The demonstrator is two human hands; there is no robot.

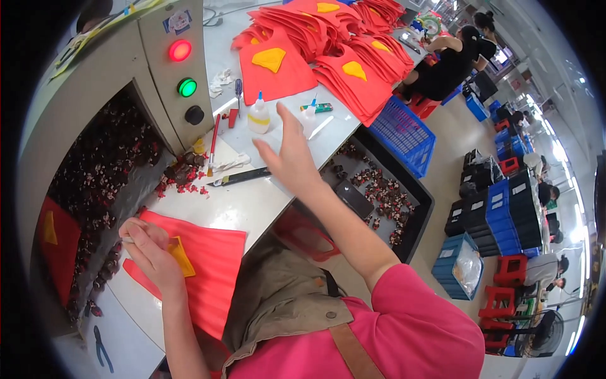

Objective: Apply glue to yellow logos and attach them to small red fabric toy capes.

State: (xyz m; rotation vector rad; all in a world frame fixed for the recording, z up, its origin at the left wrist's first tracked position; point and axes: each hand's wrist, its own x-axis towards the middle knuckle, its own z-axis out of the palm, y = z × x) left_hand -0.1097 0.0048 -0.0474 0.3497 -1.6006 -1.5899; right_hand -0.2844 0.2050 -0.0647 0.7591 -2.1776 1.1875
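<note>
My left hand (151, 252) is closed over the upper left of a red cape-shaped piece (214, 259) with a yellow patch (182, 256). A small pale bit shows at its fingertips, but I cannot make out what it is. My right hand (291, 151) is stretched out over the table, thumb and fingers apart, holding nothing. Closest to it are a squeeze bottle (258, 118) with a blue tip and yellowish contents, and a second small bottle (308, 117). A black-handled blade-like tool (243, 176) lies below my right thumb.
At the left stands a machine (148, 57) with lit red and green buttons and an opening holding dark bits. Stacks of red pieces (360, 95) cover the table's far side. A brush (213, 148) and pliers (102, 349) lie out. Right are a black tray (413, 202) and blue basket (404, 136).
</note>
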